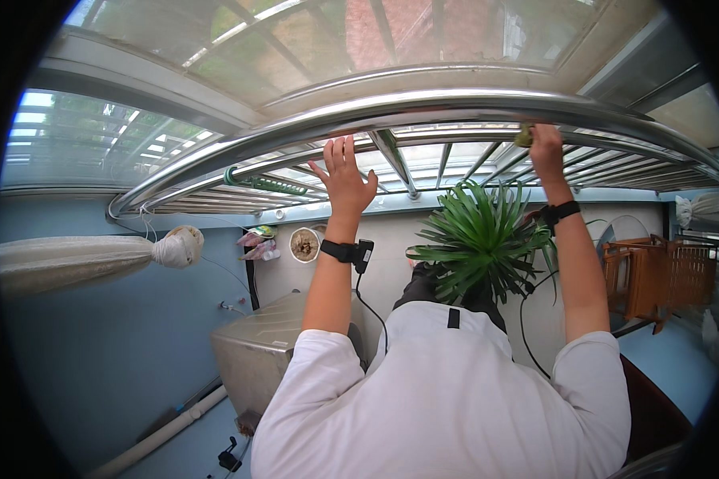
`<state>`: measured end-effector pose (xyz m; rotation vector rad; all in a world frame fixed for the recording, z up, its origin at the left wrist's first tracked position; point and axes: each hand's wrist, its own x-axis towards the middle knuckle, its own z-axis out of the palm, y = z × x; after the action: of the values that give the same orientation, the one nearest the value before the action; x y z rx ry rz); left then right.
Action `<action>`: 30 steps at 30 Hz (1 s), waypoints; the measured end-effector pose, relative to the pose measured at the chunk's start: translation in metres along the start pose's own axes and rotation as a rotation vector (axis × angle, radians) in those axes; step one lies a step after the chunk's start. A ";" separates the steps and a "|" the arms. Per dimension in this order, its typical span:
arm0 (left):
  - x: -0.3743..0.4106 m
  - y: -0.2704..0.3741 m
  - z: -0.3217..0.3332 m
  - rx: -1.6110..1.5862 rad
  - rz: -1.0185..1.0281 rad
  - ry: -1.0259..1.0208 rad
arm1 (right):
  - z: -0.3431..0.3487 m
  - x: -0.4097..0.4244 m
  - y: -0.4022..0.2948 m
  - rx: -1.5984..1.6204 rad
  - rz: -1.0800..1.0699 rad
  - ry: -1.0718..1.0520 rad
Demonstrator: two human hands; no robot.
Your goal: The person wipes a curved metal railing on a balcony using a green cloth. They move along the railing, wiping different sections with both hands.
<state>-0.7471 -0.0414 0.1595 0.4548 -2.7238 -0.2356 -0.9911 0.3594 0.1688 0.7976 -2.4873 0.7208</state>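
Note:
My right hand (pixel 546 152) grips a small olive-green object (pixel 523 136), perhaps a cloth or a scouring pad, at the lower bar of a stainless-steel railing (pixel 395 108). The fingers partly hide it. My left hand (pixel 346 179) holds nothing. Its fingers are spread, with the tips by the same railing; whether they touch the metal I cannot tell. Below and left of the right hand, a potted plant's long green leaves (pixel 479 239) fan out in front of my legs; its pot is hidden. Black straps with cables circle both wrists.
Behind the railing stands a window (pixel 311 42). A green coiled item (pixel 269 184) hangs on the bars. A knotted pale curtain (pixel 177 246) is at left. Below are a round container (pixel 305 245), a metal cabinet (pixel 257 335), and a brown wooden chair (pixel 635 278) at right.

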 end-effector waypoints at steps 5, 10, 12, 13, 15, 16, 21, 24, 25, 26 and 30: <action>0.005 0.004 -0.003 -0.019 0.029 -0.031 | -0.020 -0.005 0.070 -0.038 0.055 0.216; 0.002 0.003 -0.007 0.004 0.052 -0.039 | 0.069 0.001 -0.101 0.137 -0.054 0.201; 0.004 -0.001 -0.010 0.011 0.071 -0.072 | 0.090 0.007 -0.176 0.202 -0.056 0.070; 0.004 -0.003 -0.012 0.007 0.077 -0.092 | 0.098 0.012 -0.203 0.233 -0.059 0.009; 0.007 -0.004 -0.013 -0.003 0.083 -0.125 | 0.113 0.020 -0.238 0.301 -0.119 0.009; 0.007 -0.005 -0.014 -0.015 0.096 -0.121 | 0.116 0.024 -0.243 0.286 -0.090 0.002; 0.002 -0.016 -0.012 -0.048 0.113 -0.108 | 0.100 0.020 -0.198 0.174 -0.097 -0.071; 0.006 -0.014 -0.014 -0.083 0.124 -0.108 | 0.089 0.019 -0.103 -0.035 -0.109 0.029; 0.005 -0.012 -0.013 -0.085 0.119 -0.108 | 0.084 0.024 -0.097 0.033 -0.086 0.079; 0.004 -0.011 -0.013 -0.088 0.113 -0.108 | 0.087 0.025 -0.100 -0.008 -0.128 0.100; 0.006 -0.004 -0.011 -0.091 0.090 -0.129 | 0.123 0.024 -0.165 -0.140 -0.235 -0.032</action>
<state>-0.7470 -0.0486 0.1702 0.3010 -2.8365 -0.3747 -0.9343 0.1617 0.1432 1.0330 -2.3873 0.4501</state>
